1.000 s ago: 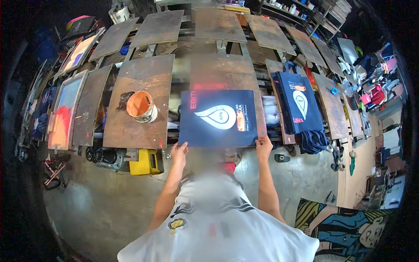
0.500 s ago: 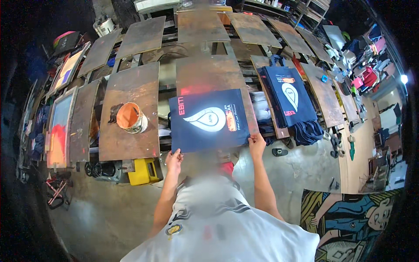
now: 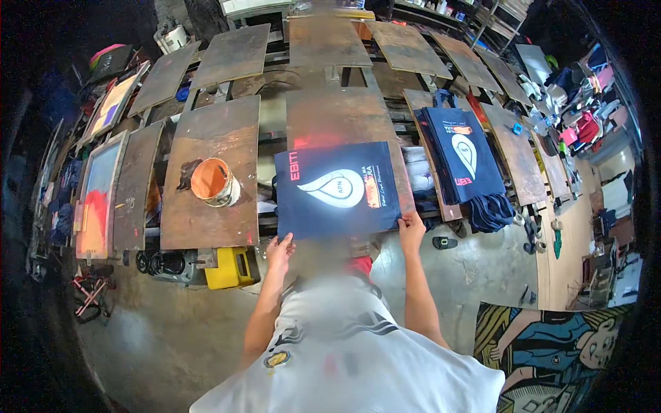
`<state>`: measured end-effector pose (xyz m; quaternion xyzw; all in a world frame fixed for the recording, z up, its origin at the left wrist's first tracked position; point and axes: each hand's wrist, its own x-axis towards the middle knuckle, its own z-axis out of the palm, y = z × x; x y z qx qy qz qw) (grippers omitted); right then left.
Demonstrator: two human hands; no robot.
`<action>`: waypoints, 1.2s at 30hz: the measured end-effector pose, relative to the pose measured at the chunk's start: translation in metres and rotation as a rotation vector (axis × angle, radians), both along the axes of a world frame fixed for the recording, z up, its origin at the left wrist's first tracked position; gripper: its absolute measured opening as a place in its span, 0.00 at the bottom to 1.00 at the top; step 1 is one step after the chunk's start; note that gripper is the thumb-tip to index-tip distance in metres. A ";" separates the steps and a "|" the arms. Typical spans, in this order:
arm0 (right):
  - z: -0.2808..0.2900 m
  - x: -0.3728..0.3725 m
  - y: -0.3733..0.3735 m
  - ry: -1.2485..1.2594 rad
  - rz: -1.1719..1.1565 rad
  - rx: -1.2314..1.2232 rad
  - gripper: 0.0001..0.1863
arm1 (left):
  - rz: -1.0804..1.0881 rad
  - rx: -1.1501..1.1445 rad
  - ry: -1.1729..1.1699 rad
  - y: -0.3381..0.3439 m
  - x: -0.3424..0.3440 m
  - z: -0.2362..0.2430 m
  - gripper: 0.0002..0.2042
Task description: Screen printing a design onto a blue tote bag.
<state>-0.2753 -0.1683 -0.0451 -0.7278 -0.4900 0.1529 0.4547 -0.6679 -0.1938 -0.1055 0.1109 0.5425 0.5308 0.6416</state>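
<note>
My left hand (image 3: 282, 249) pinches the lower-left corner of a navy fabric bag (image 3: 313, 219) with a white drop-shaped print and pink and orange marks. My right hand (image 3: 410, 226) pinches its lower-right corner. The bag lies over the near part of a stained middle board (image 3: 379, 120), slightly askew and reaching past its left edge. To the right, a stack of similar printed navy bags (image 3: 485, 172) rests on another board, with loops of navy fabric hanging at its near end. A paint-smeared bucket (image 3: 231, 193), orange inside, stands on the left board (image 3: 189, 138), beside a dark rag (image 3: 184, 179).
Further boards (image 3: 327, 38) form two rows on a frame. A paint-stained screen (image 3: 93, 230) leans at far left, and a yellow container (image 3: 227, 268) sits underneath. Piled clothes (image 3: 578, 124), scattered footwear (image 3: 444, 242) and a painted panel (image 3: 544, 351) are on the right.
My hands keep their grip while the bag shifts slightly away from me, more at its right side, so it lies more askew. The whole view has shifted slightly as my head moved.
</note>
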 end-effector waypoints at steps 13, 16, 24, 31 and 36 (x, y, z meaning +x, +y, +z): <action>-0.004 0.001 0.002 0.019 -0.010 0.017 0.10 | -0.025 0.007 0.019 0.002 -0.003 0.005 0.14; -0.005 0.001 -0.001 0.008 -0.018 0.006 0.10 | -0.045 0.030 0.043 0.001 -0.003 0.004 0.13; 0.000 -0.003 -0.001 -0.041 -0.027 -0.002 0.09 | -0.046 0.085 0.165 0.002 -0.003 0.004 0.11; -0.002 -0.002 0.000 -0.102 -0.018 0.009 0.10 | -0.051 0.125 0.276 0.003 -0.003 0.007 0.12; 0.002 -0.003 0.000 0.015 -0.002 -0.006 0.10 | -0.044 0.136 0.249 0.001 -0.002 0.012 0.11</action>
